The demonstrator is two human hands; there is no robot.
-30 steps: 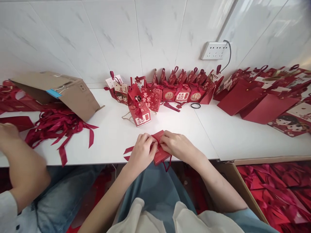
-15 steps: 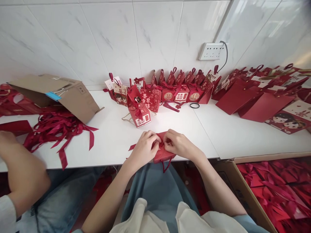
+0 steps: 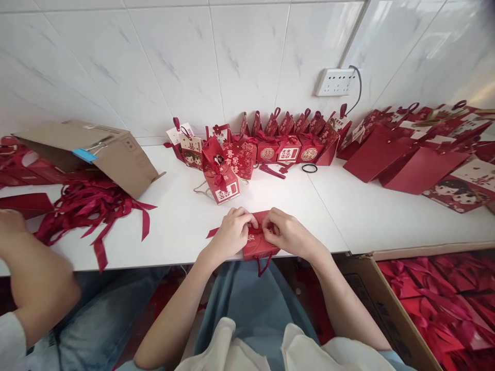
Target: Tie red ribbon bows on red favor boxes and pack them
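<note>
Our left hand [image 3: 235, 234] and right hand [image 3: 286, 232] are narrowed to a pinch on a dark red ribbon [image 3: 256, 230], over the small red box [image 3: 257, 250] at the near edge of the table [image 3: 174, 206], just below the centre of the frame. Compared with the first frame, we have the box turned squarer to us, with more of its printed top showing between our hands. Its cord handle [image 3: 264, 268] hangs over the edge, and to the left we now see one ribbon tail [image 3: 212, 233] where two showed before.

Above our hands, a standing box [image 3: 222, 180] carries a white label [image 3: 227, 192] on which we read 囍. On the red box behind it [image 3: 240, 159] we read 吾家有囍. In the row to its right, another white label [image 3: 288, 152] reads 囍, between two round gold emblems too small for us to read.

At the left, loose ribbons [image 3: 88, 211] spill from beneath a tipped carton [image 3: 127, 165], near another person's hand [image 3: 10, 221]. At lower right, an open carton [image 3: 402, 314] holds red packages; we cannot make out the dark print on its side.
</note>
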